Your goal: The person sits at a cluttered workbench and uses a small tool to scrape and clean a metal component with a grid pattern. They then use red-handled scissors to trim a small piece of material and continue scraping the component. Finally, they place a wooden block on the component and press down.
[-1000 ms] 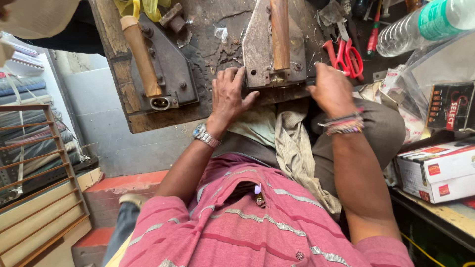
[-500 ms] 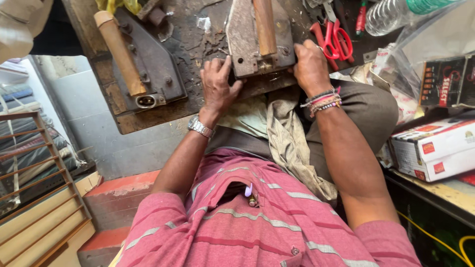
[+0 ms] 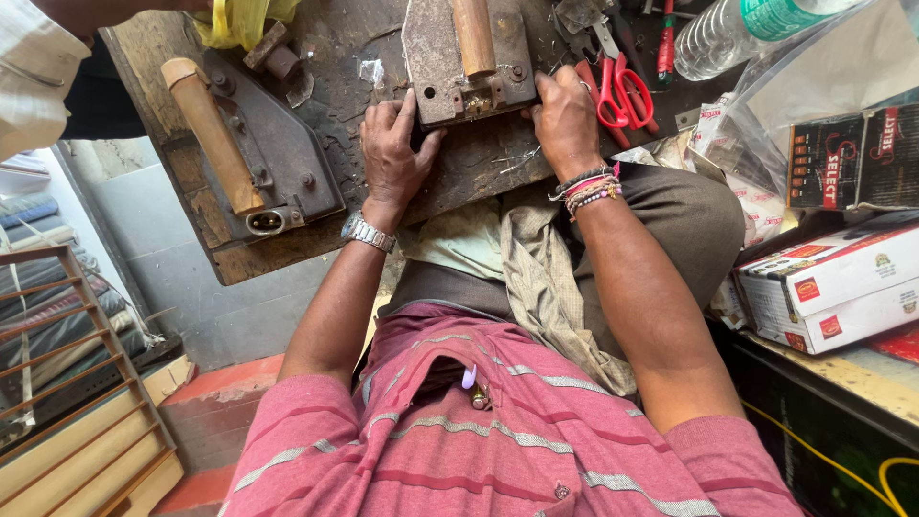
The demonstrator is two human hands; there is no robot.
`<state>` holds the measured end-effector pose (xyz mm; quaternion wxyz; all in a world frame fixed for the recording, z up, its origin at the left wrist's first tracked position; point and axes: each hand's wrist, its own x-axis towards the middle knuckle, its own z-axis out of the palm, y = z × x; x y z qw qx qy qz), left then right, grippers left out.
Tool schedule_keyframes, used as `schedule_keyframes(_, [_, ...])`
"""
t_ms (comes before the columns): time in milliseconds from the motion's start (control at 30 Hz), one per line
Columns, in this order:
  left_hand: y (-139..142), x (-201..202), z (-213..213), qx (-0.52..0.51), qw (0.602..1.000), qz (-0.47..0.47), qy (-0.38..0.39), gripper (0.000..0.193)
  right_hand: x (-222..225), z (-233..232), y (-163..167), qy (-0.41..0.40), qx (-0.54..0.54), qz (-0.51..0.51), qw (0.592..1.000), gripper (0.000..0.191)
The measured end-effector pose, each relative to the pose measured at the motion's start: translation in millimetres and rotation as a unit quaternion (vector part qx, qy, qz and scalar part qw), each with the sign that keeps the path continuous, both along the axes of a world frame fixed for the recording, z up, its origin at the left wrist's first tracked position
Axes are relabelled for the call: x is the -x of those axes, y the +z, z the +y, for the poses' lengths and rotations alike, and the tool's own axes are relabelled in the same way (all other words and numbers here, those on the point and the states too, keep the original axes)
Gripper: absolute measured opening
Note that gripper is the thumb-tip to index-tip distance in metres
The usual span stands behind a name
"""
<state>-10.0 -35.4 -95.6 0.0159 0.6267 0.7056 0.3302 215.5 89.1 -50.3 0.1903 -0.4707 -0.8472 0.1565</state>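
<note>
Top centre: iron, handle running up-frame, between both hands; left hand and right hand curled, gripping its near corners.

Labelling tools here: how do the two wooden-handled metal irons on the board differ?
1. The centre iron is gripped at its near end by both hands, left hand and right hand; the left iron lies untouched.
2. The centre iron lies straight away from the person; the left iron lies at an angle.
3. The centre iron's plate looks paler grey; the left iron's is darker.

Both have a wooden handle and rest on the worn wooden board.
</note>
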Motion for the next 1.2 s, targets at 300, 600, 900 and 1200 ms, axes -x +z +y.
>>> schedule_keyframes(300, [-1,-2,0,-0.003,1.000,0.005,0.001,0.070,1,-4,3,0.023,-0.052,-0.029,0.998,0.052])
schedule_keyframes(600, [0,0,-1,-0.010,0.999,0.026,-0.016,0.068,-1,-1,-1,0.050,-0.072,-0.035,0.996,0.046])
schedule_keyframes(900, [-1,0,-4,-0.004,1.000,0.009,-0.023,0.065,-3,-1,-6,0.056,-0.093,-0.053,0.993,0.042])
schedule_keyframes(1200, [-2,-6,2,0.021,1.000,0.007,0.001,0.088,15,-12,-8,-0.025,0.003,-0.105,0.994,0.099])
